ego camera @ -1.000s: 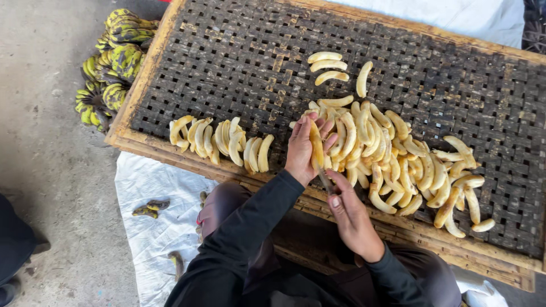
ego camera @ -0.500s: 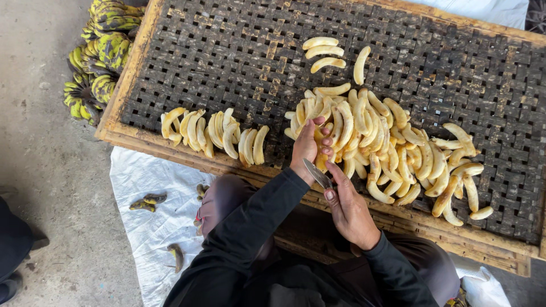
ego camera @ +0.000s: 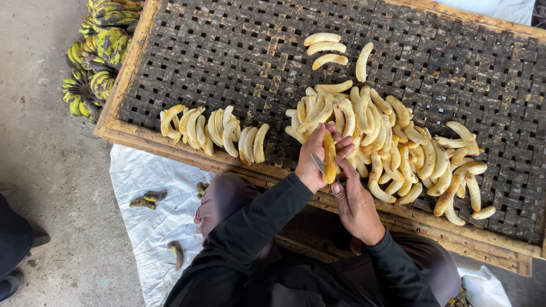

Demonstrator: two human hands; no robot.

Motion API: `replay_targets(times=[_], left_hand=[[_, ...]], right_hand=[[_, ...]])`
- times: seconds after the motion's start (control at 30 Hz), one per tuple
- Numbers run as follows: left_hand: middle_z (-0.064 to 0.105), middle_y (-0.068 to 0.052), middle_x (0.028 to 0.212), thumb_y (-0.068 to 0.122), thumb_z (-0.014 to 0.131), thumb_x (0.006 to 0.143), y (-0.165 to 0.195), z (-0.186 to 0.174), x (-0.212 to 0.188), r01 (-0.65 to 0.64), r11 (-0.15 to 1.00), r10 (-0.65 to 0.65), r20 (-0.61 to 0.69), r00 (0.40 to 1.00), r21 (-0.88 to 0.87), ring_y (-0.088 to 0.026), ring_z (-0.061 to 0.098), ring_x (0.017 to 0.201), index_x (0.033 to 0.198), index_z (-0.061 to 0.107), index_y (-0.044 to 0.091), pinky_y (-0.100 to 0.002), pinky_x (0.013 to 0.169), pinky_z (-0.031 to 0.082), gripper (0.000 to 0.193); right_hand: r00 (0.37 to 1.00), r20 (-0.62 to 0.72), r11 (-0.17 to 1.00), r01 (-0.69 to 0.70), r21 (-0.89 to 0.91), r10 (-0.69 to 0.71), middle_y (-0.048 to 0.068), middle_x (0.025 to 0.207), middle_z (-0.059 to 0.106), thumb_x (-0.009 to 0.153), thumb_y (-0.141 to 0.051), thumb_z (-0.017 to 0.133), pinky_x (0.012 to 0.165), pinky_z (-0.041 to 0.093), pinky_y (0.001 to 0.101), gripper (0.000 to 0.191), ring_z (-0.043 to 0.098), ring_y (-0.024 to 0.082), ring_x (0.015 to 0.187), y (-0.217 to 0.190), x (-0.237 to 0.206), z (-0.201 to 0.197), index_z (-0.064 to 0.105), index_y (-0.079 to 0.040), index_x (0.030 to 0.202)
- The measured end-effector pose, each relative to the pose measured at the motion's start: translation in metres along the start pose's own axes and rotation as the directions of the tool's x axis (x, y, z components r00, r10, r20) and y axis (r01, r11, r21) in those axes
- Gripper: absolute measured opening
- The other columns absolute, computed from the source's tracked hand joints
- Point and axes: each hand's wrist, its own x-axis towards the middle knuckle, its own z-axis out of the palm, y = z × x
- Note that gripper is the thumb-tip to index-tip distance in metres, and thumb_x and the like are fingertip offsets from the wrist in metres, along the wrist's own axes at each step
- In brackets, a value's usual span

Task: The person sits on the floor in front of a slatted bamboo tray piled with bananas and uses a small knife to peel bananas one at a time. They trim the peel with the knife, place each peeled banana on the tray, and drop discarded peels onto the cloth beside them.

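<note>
Holding a peeled banana (ego camera: 329, 156) upright in our left hand (ego camera: 316, 159) over the woven tray's (ego camera: 227, 62) near edge, our right hand (ego camera: 355, 202) gripping a small knife (ego camera: 319, 165) against it, peeled bananas (ego camera: 392, 148) heaped just beyond

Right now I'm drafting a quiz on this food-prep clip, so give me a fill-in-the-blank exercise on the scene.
1. The left hand holds a peeled ___ upright.
2. The right hand works a small ___ against it.
3. The peeled pile lies on a woven ___ with a wooden frame.
4. Unpeeled green bunches sit on the ___ beside it.

Missing: banana; knife; tray; floor
</note>
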Motion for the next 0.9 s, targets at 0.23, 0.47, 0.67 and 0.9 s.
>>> replay_targets(times=[0.23, 0.47, 0.67, 0.9], left_hand=[[0.067, -0.007, 0.109, 0.036, 0.049, 0.112, 0.0, 0.002, -0.017, 0.189, 0.982, -0.188, 0.138, 0.972, 0.008, -0.027, 0.055, 0.14, 0.114, 0.055, 0.011, -0.043, 0.107, 0.051, 0.025], [0.067, -0.011, 0.119, 0.039, 0.044, 0.115, 0.004, 0.018, -0.028, 0.217, 0.97, -0.233, 0.164, 0.959, 0.11, -0.027, 0.056, 0.135, 0.115, 0.057, 0.011, -0.04, 0.107, 0.054, 0.03], [0.065, -0.01, 0.127, 0.038, 0.04, 0.117, 0.001, 0.023, -0.041, 0.274, 0.956, -0.287, 0.135, 0.948, 0.108, -0.021, 0.064, 0.114, 0.114, 0.057, 0.01, -0.034, 0.089, 0.059, 0.033], [0.067, -0.011, 0.133, 0.026, 0.039, 0.117, 0.002, 0.027, -0.05, 0.307, 0.951, -0.297, 0.17, 0.939, -0.035, -0.014, 0.067, 0.102, 0.117, 0.059, 0.008, -0.023, 0.07, 0.058, 0.027]], right_hand=[[0.996, -0.037, 0.995, 0.08, -0.051, -0.082, 0.02, 0.114, 0.068, 0.106, -0.02, 0.049, 0.08, 0.057, 0.0395, 0.053, 0.073, 0.032, 0.093, 0.004, 0.005, -0.006, 0.029, -0.007, 0.154], [0.984, -0.123, 0.967, 0.099, -0.234, -0.13, 0.02, 0.107, 0.07, 0.103, -0.015, 0.056, 0.078, 0.057, 0.0407, 0.055, 0.074, 0.034, 0.092, 0.008, 0.005, -0.01, 0.031, -0.006, 0.151], [0.961, -0.147, 0.951, 0.197, -0.238, -0.236, 0.019, 0.11, 0.07, 0.103, -0.007, 0.057, 0.075, 0.057, 0.0408, 0.049, 0.074, 0.035, 0.092, 0.011, 0.004, -0.016, 0.036, -0.004, 0.146], [0.948, -0.167, 0.926, 0.21, -0.313, -0.271, 0.019, 0.109, 0.071, 0.101, -0.008, 0.062, 0.068, 0.056, 0.0391, 0.044, 0.074, 0.033, 0.083, 0.019, 0.007, -0.016, 0.039, -0.004, 0.139]])
